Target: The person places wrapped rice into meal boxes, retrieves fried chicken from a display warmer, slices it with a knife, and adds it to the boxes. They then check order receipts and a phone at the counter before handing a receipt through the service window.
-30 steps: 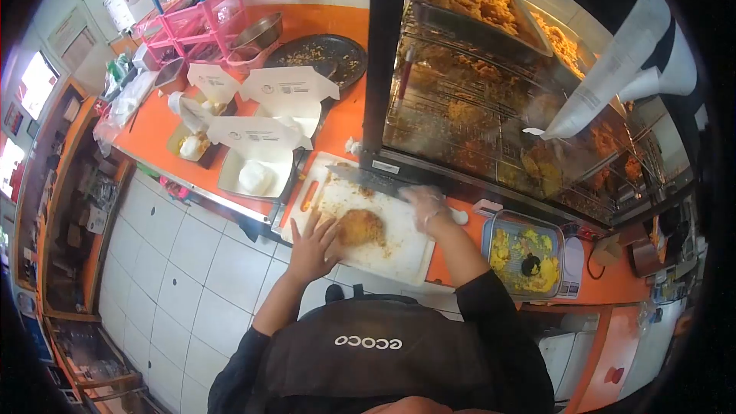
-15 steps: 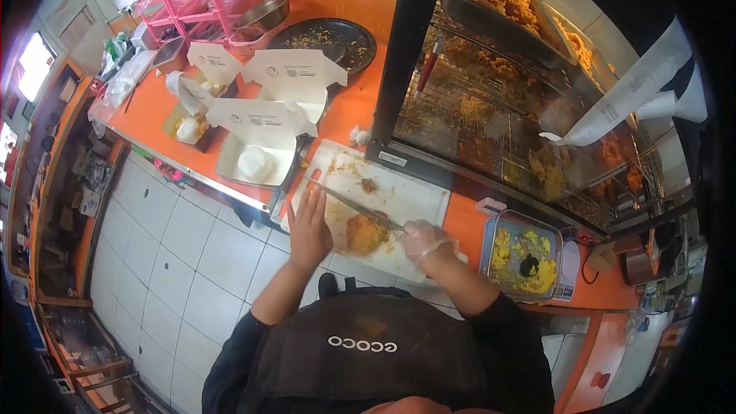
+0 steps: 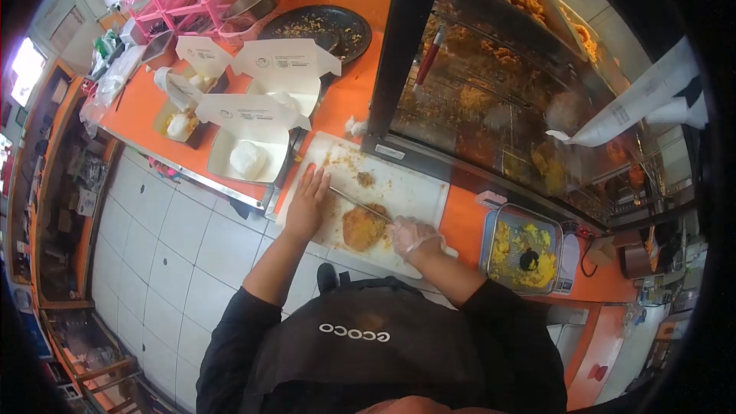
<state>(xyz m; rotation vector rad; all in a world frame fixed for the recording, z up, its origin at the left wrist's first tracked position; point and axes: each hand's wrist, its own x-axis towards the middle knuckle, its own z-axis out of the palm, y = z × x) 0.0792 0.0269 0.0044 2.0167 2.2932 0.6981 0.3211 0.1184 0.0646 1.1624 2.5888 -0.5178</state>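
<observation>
My right hand (image 3: 415, 236), in a clear plastic glove, is closed around the handle end of a knife (image 3: 356, 202). The long blade points up and left across the upper part of a flat, browned breaded piece of food (image 3: 363, 228). That piece lies on a white cutting board (image 3: 410, 188) strewn with crumbs. My left hand (image 3: 308, 201) is bare, with fingers stretched out over the board's left side, close to the knife's tip. Whether it touches the blade is unclear. A small brown scrap (image 3: 365, 179) sits above the knife.
Open boxes with white rounded mounds, one being the front box (image 3: 264, 168), stand left of the board. A glass food cabinet (image 3: 491, 107) rises behind it. A tray of yellow food (image 3: 524, 249) is at right; a black round pan (image 3: 349, 28) lies at the back.
My right hand has moved slightly left with the knife. The blade now looks thinner, turned more edge-on over the breaded piece. My left hand stays near the tip; the whole view has shifted slightly.
</observation>
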